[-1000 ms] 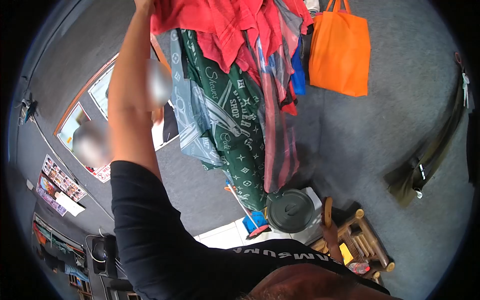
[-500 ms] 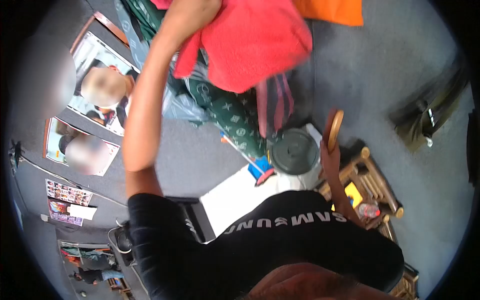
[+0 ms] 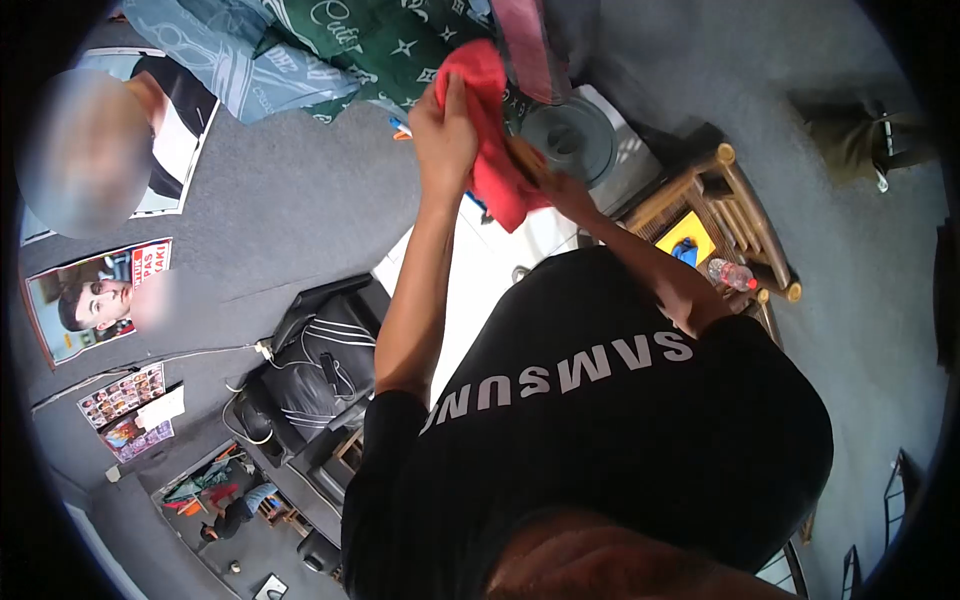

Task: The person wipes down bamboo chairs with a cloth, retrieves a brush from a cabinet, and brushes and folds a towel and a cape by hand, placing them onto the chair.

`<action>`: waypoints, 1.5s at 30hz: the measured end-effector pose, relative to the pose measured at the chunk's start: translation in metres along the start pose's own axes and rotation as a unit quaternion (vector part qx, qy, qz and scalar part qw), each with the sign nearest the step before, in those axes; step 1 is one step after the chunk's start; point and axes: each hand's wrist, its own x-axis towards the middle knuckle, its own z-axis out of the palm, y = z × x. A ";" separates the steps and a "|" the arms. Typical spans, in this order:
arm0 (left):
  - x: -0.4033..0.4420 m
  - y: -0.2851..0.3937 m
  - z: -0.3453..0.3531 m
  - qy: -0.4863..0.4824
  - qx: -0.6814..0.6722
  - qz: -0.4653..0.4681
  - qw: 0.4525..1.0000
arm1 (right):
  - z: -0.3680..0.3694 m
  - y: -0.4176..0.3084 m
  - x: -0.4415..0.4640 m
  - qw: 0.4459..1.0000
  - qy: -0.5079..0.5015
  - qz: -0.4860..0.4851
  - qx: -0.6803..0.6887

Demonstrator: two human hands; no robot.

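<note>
Bringing the red cloth (image 3: 495,172) down and in toward the chest since the earlier frame, out from among the hanging fabrics, and lifting the wooden brush (image 3: 524,158) up to meet it. Gripping the cloth in the left hand (image 3: 447,135), wrapping most fingers round its left edge and keeping one digit straightened upward against the fabric. Closing the right hand (image 3: 566,196) around the near end of the brush, hiding much of the handle. Angling the brush up and leftward, overlapping the right side of the cloth in the view, but not showing clearly enough to tell whether touching it. Holding the cloth bunched between both hands, in the upper middle of the view, dangling its lower end in front of the white floor (image 3: 478,268).

Facing a green cape (image 3: 400,50) printed with pale lettering, a grey-blue cape (image 3: 235,75) to its left and a striped pink cloth (image 3: 528,50) to its right, all hanging past the raised hands. Having a dark lidded bin (image 3: 582,140) just beyond the right hand. Extending the right forearm near a bamboo rack (image 3: 750,215) bearing a yellow item (image 3: 685,232) and a clear bottle (image 3: 732,274) with a red cap. Wearing a black shirt (image 3: 640,440) lettered across the chest. Keeping the left forearm near a black chair (image 3: 325,375).
</note>
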 end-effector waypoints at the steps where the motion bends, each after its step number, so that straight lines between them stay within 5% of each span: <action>1: -0.009 -0.020 -0.015 0.001 0.007 -0.025 1.000 | 0.021 0.052 -0.016 0.995 -0.051 0.037 -0.073; 3: -0.028 -0.039 -0.044 -0.004 0.012 -0.115 0.993 | 0.010 0.081 -0.034 0.963 -0.112 0.115 -0.217; 4: -0.035 -0.045 -0.054 0.002 0.003 -0.123 0.992 | 0.051 0.160 -0.037 0.951 0.039 0.018 -0.306; 6: -0.045 -0.056 -0.066 0.015 -0.019 -0.137 0.990 | -0.029 0.049 -0.022 0.970 0.092 0.224 0.034; 9: -0.046 -0.069 -0.072 0.055 -0.028 -0.138 0.988 | -0.058 -0.069 -0.009 0.933 0.169 0.097 0.304; 12: -0.043 -0.066 -0.062 0.098 -0.081 -0.119 0.985 | -0.008 -0.087 -0.015 0.962 0.111 -0.138 0.207; 14: -0.044 -0.053 -0.061 0.126 -0.118 -0.114 0.978 | 0.032 -0.051 -0.015 0.975 -0.215 -0.015 0.045; 16: -0.039 -0.041 -0.070 0.146 -0.143 -0.112 0.972 | 0.079 0.060 -0.020 0.903 -0.352 -0.084 -0.231; 17: -0.038 -0.057 -0.083 0.125 -0.132 -0.090 0.979 | 0.080 0.093 -0.020 0.915 -0.353 -0.001 -0.194; 19: -0.043 -0.050 -0.095 0.174 -0.125 -0.086 0.973 | 0.053 0.120 -0.022 0.921 -0.333 0.122 -0.162; 22: -0.051 -0.060 -0.113 0.188 -0.139 -0.089 0.968 | -0.029 0.042 -0.030 0.946 -0.244 0.135 -0.166; 25: -0.055 -0.050 -0.101 0.193 -0.209 -0.112 0.952 | -0.062 -0.033 -0.034 0.981 -0.115 0.155 0.024; 29: -0.067 -0.078 -0.072 0.150 -0.313 -0.124 0.930 | -0.036 -0.109 -0.039 0.946 0.007 -0.021 0.322; 31: -0.077 -0.076 -0.060 0.140 -0.359 -0.193 0.902 | -0.021 -0.152 -0.030 0.877 0.029 -0.078 0.474; 34: -0.085 -0.076 -0.066 0.125 -0.362 -0.240 0.892 | -0.029 -0.162 -0.017 0.924 -0.014 -0.026 0.382; 36: -0.087 -0.082 -0.084 0.106 -0.342 -0.243 0.901 | -0.027 -0.142 -0.005 0.912 0.050 -0.049 0.404; 38: -0.091 -0.090 -0.103 0.159 -0.167 -0.181 0.956 | -0.044 -0.140 0.003 0.913 0.053 -0.032 0.403; 40: -0.100 -0.089 -0.121 0.183 0.198 -0.018 0.963 | -0.063 -0.150 0.016 0.937 0.001 -0.034 0.347; 43: -0.094 -0.065 -0.120 -0.026 0.299 0.217 0.929 | -0.089 -0.183 0.026 0.963 -0.107 -0.058 0.239; 45: -0.091 -0.072 -0.109 -0.130 0.285 0.211 0.926 | -0.087 -0.193 0.033 0.947 -0.154 -0.105 0.260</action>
